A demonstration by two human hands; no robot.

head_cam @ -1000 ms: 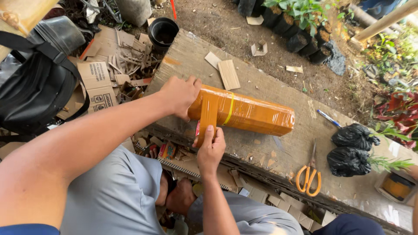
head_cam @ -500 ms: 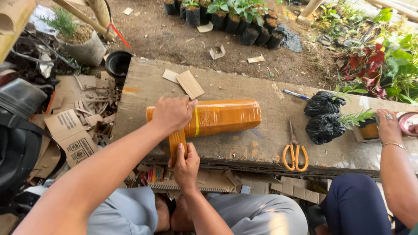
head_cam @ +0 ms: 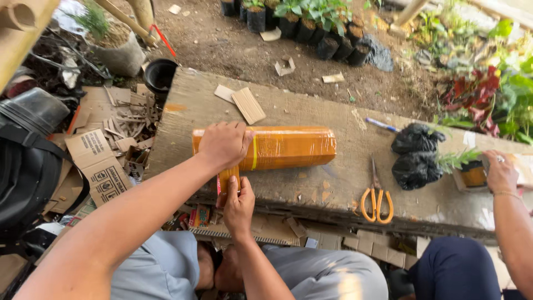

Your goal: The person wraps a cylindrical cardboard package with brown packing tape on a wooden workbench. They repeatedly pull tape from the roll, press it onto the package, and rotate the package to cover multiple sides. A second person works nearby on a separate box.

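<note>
The left hand [head_cam: 225,145] lies flat on top of a long parcel wrapped in orange-brown tape [head_cam: 288,147], with the fingers spread over its left end and pressing it down on the wooden bench [head_cam: 333,111]. The parcel lies on its side and stretches away to the right of this hand. Just below the left hand, at the near edge of the bench, the right hand [head_cam: 239,203] is closed around a strip of the same orange-brown tape [head_cam: 226,179], which hangs down from the parcel's left end. To the right of both hands, well apart from them, a pair of scissors with orange handles [head_cam: 376,201] lies on the bench with the blades pointing away. Further right are two black plastic bags [head_cam: 416,155] with a green sprig coming out. Beyond them, another person's hand [head_cam: 501,171] rests on the bench near a small pot. Above the left hand, some flat cardboard pieces [head_cam: 244,103] lie on the bench.
</note>
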